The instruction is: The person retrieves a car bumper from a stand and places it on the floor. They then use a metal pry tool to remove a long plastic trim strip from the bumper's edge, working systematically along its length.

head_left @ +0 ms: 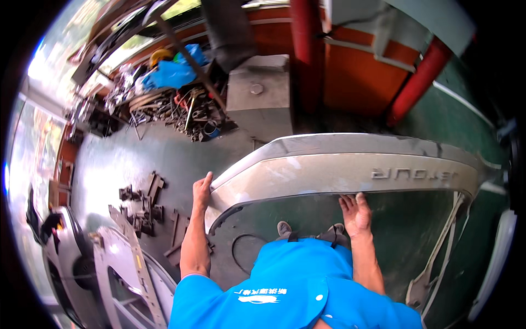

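Observation:
A long, curved car body panel (323, 170) stretches across in front of me, beige with a grey upper edge, pale patches and raised lettering towards its right end. My left hand (202, 192) grips its left end, thumb up along the edge. Lower down, my right hand (356, 213) holds the panel's near edge around the middle, palm up; its fingertips are partly hidden at the edge. The panel's far right end reaches a pale metal stand (435, 257).
Metal brackets (145, 205) lie on the floor at left, with car doors (118, 263) nearer me. A grey metal box (258, 90) and a heap of tools and scrap (189, 107) stand beyond the panel. Red posts (419, 82) rise at back right. A thin black hose (235, 252) lies near my feet.

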`<state>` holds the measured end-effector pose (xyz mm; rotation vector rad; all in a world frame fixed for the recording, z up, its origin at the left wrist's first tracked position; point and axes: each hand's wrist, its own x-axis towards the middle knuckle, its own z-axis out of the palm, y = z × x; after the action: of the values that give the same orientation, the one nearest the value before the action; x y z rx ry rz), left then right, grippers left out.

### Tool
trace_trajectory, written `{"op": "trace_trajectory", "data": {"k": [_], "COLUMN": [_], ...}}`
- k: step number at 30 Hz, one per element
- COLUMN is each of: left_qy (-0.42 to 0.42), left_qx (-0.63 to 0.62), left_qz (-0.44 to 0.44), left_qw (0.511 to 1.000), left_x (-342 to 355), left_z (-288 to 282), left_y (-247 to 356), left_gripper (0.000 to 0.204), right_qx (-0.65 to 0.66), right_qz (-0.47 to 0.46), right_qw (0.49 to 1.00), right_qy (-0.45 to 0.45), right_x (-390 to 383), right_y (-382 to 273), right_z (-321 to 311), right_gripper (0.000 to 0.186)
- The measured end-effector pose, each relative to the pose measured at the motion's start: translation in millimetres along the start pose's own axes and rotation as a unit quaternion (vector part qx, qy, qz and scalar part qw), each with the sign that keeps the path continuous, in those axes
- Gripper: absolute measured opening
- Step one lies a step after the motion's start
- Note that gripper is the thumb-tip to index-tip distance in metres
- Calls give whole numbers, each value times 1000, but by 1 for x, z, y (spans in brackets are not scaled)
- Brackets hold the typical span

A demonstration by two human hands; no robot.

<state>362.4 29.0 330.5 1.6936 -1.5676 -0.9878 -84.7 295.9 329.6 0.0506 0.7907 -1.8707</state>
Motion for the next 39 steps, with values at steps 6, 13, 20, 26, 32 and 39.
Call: {"op": "trace_trajectory", "data": {"k": [6,13,20,26,32,39], "left_qy": [37,-19,18,0,209,418], "left_qx": [-148,-368,-489,-325,-265,-399], "left_qz": [-29,-105,-117,-123,-101,94], "left_qw": [988,924,864,938,936,811], "left_x": [20,-3,9,-6,-18,-87], "left_z": [-12,38,89,78,75,-171], "left_y": [-55,-21,-17,-22,-76,-30], "left_gripper": [59,52,55,70,61,40], "right_qx": [-116,-31,-125,-211,-423,-334], "right_qz": [-219,-241,-439,-486,-724,-447], "right_qw": [957,919,871,838,482,677], "right_qy": [-154,-311,-181,-130,-254,-480], "right_x": [-19,0,-27,-30,38,46], "right_y": [-3,-48,-27,8,45,241], "right_z": [113,196,356,407,403,434], "right_gripper": [62,63,79,84,65,46]}}
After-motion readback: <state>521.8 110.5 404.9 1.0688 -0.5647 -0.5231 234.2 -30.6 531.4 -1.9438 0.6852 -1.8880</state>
